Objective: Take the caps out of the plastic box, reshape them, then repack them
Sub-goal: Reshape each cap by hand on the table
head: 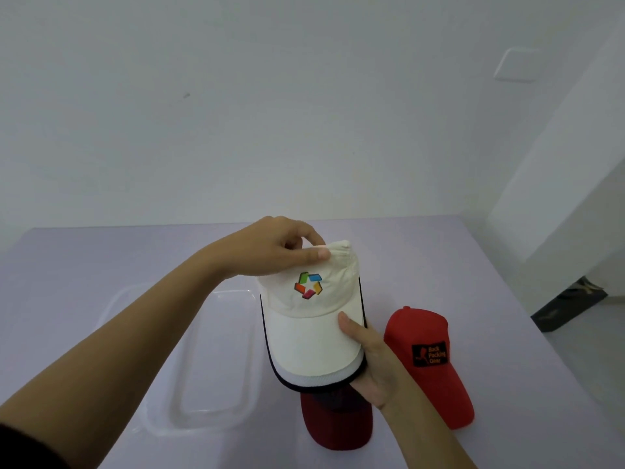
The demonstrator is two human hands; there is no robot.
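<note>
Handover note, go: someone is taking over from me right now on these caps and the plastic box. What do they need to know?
Left hand pinches the crown top of the white cap. Right hand grips the right edge of its brim, thumb on top. More brim edges show layered under that brim.
The dark red cap lies on the table below the held one. The red cap lies to the right. The clear plastic box sits to the left with no caps in it.
Done: caps are out of the box.
Left: finish shaping the white cap, check the others, repack all.
</note>
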